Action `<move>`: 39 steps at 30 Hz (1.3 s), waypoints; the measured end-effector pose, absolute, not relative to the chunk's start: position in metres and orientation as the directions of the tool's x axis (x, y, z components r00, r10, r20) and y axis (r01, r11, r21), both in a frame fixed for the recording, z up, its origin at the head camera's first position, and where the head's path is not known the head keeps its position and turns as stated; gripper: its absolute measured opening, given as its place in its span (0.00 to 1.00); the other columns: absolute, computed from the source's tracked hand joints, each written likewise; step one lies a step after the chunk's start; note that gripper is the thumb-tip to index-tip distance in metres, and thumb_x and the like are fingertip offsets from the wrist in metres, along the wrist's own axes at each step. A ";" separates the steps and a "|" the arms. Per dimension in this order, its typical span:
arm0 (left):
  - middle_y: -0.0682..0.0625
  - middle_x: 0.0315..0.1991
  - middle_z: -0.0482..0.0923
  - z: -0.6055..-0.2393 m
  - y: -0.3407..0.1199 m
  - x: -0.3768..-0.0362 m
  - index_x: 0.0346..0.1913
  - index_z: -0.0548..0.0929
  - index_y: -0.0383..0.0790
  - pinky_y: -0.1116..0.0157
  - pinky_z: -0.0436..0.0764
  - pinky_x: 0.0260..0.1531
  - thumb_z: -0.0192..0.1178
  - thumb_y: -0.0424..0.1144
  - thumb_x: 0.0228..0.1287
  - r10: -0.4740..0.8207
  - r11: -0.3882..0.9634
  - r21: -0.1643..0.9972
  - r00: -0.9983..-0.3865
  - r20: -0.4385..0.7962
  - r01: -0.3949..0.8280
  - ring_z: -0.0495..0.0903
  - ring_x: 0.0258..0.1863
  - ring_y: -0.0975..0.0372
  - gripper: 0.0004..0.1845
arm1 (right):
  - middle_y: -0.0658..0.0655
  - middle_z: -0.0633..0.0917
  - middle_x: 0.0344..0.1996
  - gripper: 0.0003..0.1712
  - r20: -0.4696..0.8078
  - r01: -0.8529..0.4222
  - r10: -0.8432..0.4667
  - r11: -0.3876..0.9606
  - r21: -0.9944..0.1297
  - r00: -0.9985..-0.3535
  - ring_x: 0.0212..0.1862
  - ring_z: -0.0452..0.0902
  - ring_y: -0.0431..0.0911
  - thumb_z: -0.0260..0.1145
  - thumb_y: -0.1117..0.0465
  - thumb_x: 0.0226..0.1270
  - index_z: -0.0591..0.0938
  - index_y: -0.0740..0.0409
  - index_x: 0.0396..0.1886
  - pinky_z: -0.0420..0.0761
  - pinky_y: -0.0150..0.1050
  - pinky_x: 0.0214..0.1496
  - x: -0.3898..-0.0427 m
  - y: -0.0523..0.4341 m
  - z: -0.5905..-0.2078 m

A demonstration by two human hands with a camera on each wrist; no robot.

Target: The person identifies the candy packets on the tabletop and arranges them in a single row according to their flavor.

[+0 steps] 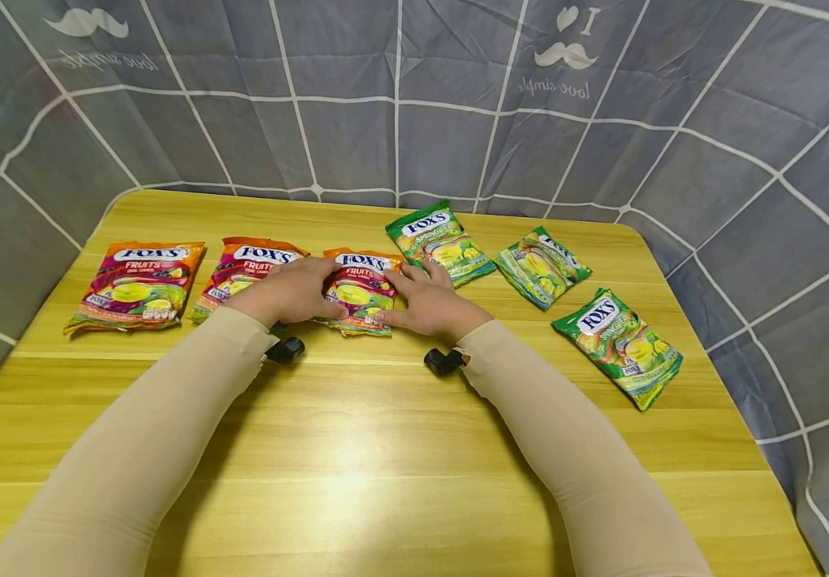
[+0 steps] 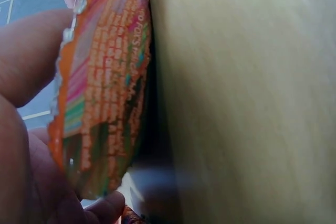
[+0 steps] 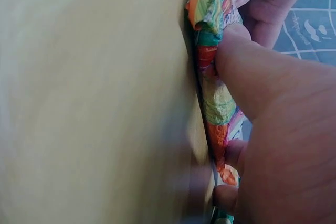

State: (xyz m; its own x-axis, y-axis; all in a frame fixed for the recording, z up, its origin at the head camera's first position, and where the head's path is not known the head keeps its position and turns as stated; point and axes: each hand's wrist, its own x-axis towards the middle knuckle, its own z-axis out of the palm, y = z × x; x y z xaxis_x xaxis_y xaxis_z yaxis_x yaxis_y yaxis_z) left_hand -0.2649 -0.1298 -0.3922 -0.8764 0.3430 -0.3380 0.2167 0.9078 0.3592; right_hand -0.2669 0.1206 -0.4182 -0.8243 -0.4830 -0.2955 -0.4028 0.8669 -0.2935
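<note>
An orange and purple bag of Fox's Fruits candy lies face up on the table between both hands. My left hand holds its left side, and part of a second Fruits candy bag is hidden behind that hand. On the other side, my right hand grips the right edge, its thumb pressed onto the wrapper in the right wrist view. Its fingers overlap the lower left of a green Spring Tea candy bag. The left wrist view shows the candy bag's printed side close up.
Another Fruits candy bag lies at the far left of the wooden table. Two more green candy bags, one at the back right and one nearer the right edge, lie tilted. A grey checked curtain surrounds the table's back and sides.
</note>
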 end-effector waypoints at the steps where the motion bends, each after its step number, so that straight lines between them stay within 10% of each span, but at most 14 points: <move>1: 0.34 0.82 0.58 -0.392 -0.130 -0.265 0.83 0.59 0.38 0.30 0.51 0.77 0.70 0.57 0.67 0.344 0.908 0.359 -0.876 -0.339 0.217 0.55 0.81 0.36 0.50 | 0.57 0.51 0.87 0.51 -0.295 -0.400 -0.482 0.866 -0.299 -0.825 0.86 0.29 0.63 0.55 0.26 0.74 0.51 0.38 0.88 0.32 0.61 0.86 -0.267 0.121 -0.418; 39: 0.34 0.83 0.56 -0.381 -0.123 -0.261 0.83 0.58 0.37 0.29 0.49 0.77 0.70 0.55 0.68 0.352 0.913 0.337 -0.863 -0.362 0.231 0.54 0.82 0.37 0.50 | 0.57 0.54 0.86 0.52 -0.306 -0.404 -0.479 0.871 -0.278 -0.823 0.86 0.31 0.64 0.58 0.26 0.73 0.55 0.42 0.87 0.33 0.60 0.86 -0.266 0.117 -0.408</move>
